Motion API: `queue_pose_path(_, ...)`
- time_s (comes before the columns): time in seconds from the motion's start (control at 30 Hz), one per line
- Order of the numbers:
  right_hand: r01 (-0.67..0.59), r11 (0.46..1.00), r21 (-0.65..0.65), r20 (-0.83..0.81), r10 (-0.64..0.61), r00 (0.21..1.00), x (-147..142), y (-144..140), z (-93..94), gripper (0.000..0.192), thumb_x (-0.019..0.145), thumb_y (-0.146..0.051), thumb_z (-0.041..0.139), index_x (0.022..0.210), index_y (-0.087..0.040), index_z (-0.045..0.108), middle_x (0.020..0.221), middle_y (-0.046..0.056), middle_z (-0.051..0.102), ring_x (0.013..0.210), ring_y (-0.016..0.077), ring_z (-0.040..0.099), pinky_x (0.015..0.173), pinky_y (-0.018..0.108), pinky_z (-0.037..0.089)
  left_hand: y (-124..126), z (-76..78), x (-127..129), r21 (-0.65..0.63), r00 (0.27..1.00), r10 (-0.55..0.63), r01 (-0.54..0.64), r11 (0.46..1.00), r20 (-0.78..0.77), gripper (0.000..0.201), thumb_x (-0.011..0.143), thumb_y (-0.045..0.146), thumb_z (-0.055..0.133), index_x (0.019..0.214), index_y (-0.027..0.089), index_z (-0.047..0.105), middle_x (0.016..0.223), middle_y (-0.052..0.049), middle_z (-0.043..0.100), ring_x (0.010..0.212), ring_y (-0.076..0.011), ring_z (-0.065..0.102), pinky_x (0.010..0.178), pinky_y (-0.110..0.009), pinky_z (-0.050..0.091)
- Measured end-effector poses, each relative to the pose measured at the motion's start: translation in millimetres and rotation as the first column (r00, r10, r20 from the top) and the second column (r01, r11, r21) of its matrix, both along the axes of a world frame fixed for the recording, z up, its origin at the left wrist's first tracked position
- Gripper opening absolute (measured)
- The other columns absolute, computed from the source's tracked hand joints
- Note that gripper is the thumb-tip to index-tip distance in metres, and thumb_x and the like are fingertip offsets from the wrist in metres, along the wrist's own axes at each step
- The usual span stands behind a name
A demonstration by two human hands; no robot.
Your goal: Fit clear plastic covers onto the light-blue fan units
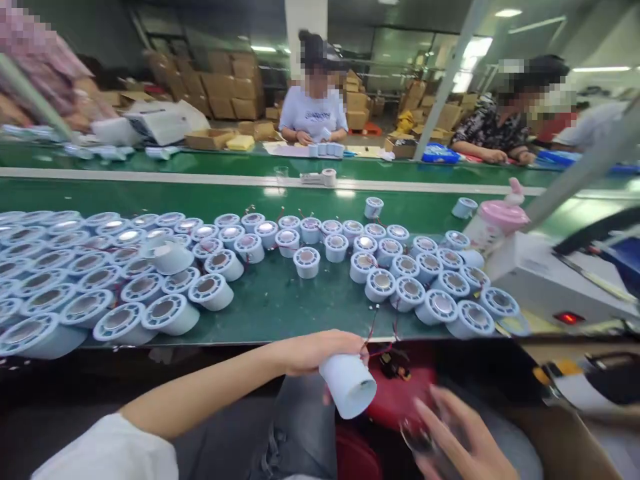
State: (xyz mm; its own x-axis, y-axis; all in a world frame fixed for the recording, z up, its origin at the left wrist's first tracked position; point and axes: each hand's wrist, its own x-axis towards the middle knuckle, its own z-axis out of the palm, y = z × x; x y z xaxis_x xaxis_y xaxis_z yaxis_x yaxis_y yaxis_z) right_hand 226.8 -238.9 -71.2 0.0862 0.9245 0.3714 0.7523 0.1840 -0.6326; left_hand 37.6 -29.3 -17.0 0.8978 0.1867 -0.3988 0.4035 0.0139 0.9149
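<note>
My left hand (313, 352) grips a white cup-shaped lamp housing (349, 385) over my lap, below the table's near edge; thin red and black wires run up from it toward the table. My right hand (463, 437) is low at the right, blurred, fingers curled around a small dark object that I cannot make out. Just beyond my hands, many white round lamp housings (383, 283) with shiny metal centres stand in rows on the green table (280, 307).
A grey machine (545, 283) with a red light sits at the right, a pink-capped bottle (493, 227) behind it. Across the green belt, people sit working, cardboard boxes (235, 87) stacked behind them. A red stool (400, 400) lies under my hands.
</note>
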Motion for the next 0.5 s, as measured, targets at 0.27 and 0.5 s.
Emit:
queue_pose_path(0.27,0.220,0.973,-0.072,0.446,-0.166,0.880,-14,34,31.6,0.043,0.075,0.002,0.052,0.105,-0.023,0.071,0.135,0.017,0.050,0.109,0.0364,0.055,0.079,0.051,0.056,-17,7.9,32,0.586,0.946,-0.311,0.201,0.785,0.091,0.015,0.084,0.024,0.056,0.091,0.019,0.068,0.093,-0.004,0.063,0.086,-0.0183,0.058,0.079,-0.026,0.043)
queue_pose_path(0.5,0.026,0.907,-0.420,-0.321,-0.176,0.931,-9,20,33.2,0.013,0.086,-0.030,0.063,0.077,-0.021,0.066,0.120,0.010,0.055,0.112,0.0257,0.057,0.090,0.036,0.051,-23,-11.8,30,0.534,0.957,-0.129,-0.033,0.845,0.262,0.036,0.079,0.036,0.072,0.111,0.021,0.064,0.105,-0.006,0.063,0.097,-0.0198,0.059,0.088,-0.031,0.045)
